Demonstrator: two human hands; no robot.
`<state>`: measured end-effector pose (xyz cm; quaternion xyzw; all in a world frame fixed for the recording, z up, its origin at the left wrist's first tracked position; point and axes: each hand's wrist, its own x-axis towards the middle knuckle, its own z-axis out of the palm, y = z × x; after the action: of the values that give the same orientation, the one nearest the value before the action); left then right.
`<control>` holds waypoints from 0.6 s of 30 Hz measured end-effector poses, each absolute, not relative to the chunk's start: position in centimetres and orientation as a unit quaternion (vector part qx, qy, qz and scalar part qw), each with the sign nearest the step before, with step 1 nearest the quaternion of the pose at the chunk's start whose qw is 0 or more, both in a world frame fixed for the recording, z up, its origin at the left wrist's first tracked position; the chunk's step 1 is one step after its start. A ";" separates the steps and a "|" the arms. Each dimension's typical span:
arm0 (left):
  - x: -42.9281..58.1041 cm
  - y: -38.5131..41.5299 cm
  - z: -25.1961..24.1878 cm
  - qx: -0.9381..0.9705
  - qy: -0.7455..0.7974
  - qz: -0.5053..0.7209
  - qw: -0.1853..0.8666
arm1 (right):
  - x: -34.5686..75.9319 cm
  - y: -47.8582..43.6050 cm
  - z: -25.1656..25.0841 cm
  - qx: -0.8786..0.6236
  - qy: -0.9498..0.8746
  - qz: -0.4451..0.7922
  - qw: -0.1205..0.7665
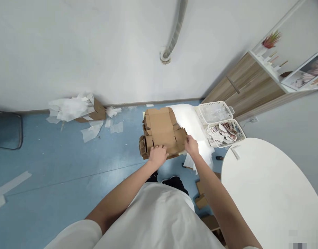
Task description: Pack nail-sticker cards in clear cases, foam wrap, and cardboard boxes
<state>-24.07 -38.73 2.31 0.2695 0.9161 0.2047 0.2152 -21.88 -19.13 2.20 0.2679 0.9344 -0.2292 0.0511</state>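
A flattened brown cardboard box [162, 124] lies unfolded, its side flaps partly bent up, on top of a stack of more folded cardboard [142, 146]. On its near edge rests my left hand [158, 155], fingers slightly apart and pressing down from above. At the right corner, my right hand [192, 146] is closed with its fingers pinching a side flap [180, 135] of the same box. Whatever supports the stack is hidden underneath it.
Right of the stack are white sheets [190, 121] and two white plastic baskets, one with clear bags [215, 113], one with printed cards [222, 133]. A round white table [270, 186] stands at right. An open carton [98, 110] with crumpled white paper [73, 106] sits by the wall.
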 end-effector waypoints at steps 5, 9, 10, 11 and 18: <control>-24.8 -39.6 1.8 0.309 0.903 0.201 0.221 | -21.2 -19.2 1.6 0.335 0.817 -0.470 -0.018; -25.3 -39.8 1.8 0.335 0.901 0.163 0.221 | -21.2 -19.9 1.8 0.351 0.750 -0.560 -0.040; -25.4 -39.8 1.8 0.343 0.900 0.156 0.221 | -21.1 -20.0 2.0 0.352 0.751 -0.557 -0.038; -25.6 -39.8 1.8 0.350 0.898 0.150 0.222 | -20.9 -20.1 2.3 0.351 0.762 -0.542 -0.042; -26.2 -39.3 2.0 0.354 0.900 0.137 0.213 | -18.1 -23.9 4.5 0.136 0.959 -0.243 -0.050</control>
<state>-26.23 -39.28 1.95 0.3541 0.9003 0.1370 0.2127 -18.14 -23.91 4.52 0.1355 0.9593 -0.2425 -0.0498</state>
